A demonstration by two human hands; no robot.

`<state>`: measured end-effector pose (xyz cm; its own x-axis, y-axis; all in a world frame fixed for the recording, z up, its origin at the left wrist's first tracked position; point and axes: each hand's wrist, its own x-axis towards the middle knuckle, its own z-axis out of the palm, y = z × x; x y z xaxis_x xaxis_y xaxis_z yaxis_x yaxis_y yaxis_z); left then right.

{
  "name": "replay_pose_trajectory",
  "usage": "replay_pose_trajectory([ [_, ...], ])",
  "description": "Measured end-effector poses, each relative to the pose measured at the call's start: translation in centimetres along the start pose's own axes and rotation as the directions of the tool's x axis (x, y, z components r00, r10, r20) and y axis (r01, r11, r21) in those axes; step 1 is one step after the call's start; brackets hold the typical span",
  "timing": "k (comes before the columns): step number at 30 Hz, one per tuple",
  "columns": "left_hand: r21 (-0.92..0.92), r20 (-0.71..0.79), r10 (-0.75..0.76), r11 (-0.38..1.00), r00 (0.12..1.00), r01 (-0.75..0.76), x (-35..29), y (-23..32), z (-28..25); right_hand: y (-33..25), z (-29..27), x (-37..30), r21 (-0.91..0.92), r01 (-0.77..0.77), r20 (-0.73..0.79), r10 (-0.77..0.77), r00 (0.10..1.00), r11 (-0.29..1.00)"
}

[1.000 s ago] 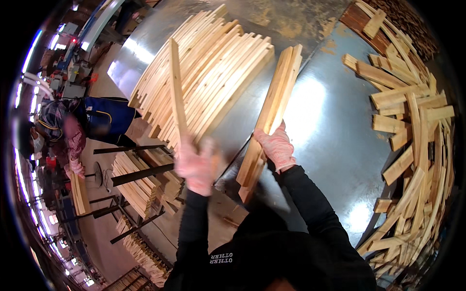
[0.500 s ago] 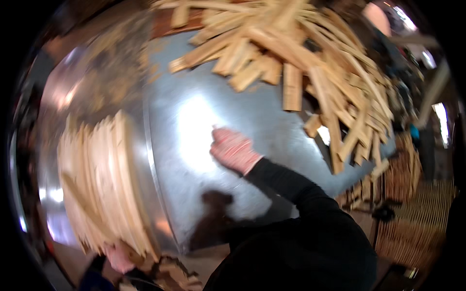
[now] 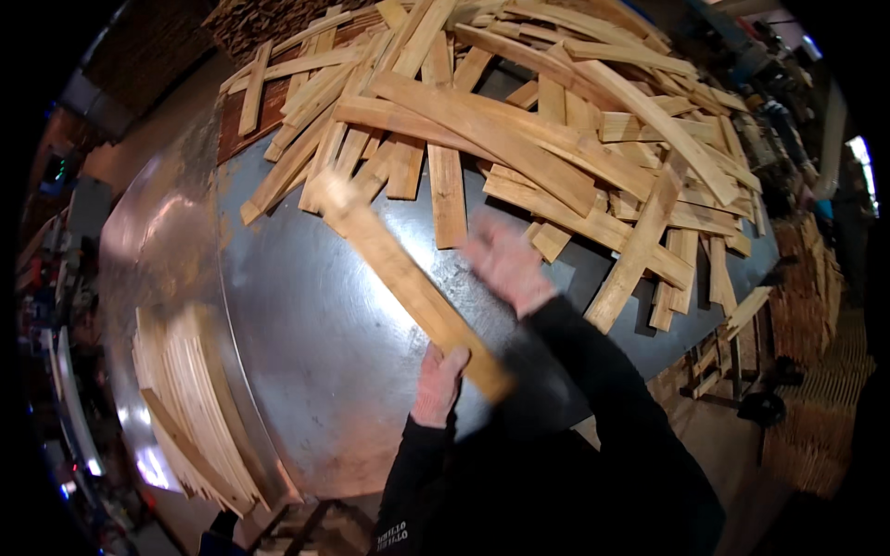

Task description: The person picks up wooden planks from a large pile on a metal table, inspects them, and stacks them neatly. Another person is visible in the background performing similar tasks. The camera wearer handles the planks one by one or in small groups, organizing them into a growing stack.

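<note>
My left hand [image 3: 439, 385], in a pale reddish glove, grips a wooden slat [image 3: 408, 287] near its lower end, thumb on top. The slat slants up and left over the grey metal tabletop [image 3: 287, 352], its far end blurred near the loose pile. My right hand [image 3: 508, 262], gloved alike and somewhat smeared, has its fingers loosely stretched, with nothing visible in them. It hovers by the near edge of a heap of loose wooden slats [image 3: 519, 139]. One slat [image 3: 447, 195] of that heap points toward me, just beside the right hand.
At the left, a row of slats [image 3: 195, 398] stands close together on a metal surface, one slat [image 3: 190, 449] leaning across. A dark sleeve [image 3: 220, 533] shows below it. Stacked wood [image 3: 816, 417] and a metal frame [image 3: 732, 371] lie beyond the table's right edge.
My left hand is now over the tabletop with a slat. My right hand has moved right and toward the heap. The view has shifted, showing more of the heap.
</note>
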<state>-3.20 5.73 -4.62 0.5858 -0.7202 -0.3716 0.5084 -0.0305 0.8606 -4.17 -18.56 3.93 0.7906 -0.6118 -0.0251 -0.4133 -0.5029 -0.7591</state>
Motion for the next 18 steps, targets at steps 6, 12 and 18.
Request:
replay_pose_trajectory([
  [6,-0.23,-0.298,-0.153,0.97,0.942,0.085,3.1,-0.3,4.9,7.8,-11.0,9.8,-0.64,-0.125,-0.031,0.137,0.99,0.758],
  [12,-0.592,-0.238,-0.237,0.804,0.942,0.053,4.6,-2.7,9.2,5.2,-7.2,-1.0,-0.26,0.146,0.194,-0.097,0.976,0.955],
  [18,-0.629,-0.221,-0.23,0.776,0.948,0.041,5.8,-2.9,10.6,8.6,-3.9,1.9,-0.243,0.25,0.126,-0.226,0.966,0.937],
])
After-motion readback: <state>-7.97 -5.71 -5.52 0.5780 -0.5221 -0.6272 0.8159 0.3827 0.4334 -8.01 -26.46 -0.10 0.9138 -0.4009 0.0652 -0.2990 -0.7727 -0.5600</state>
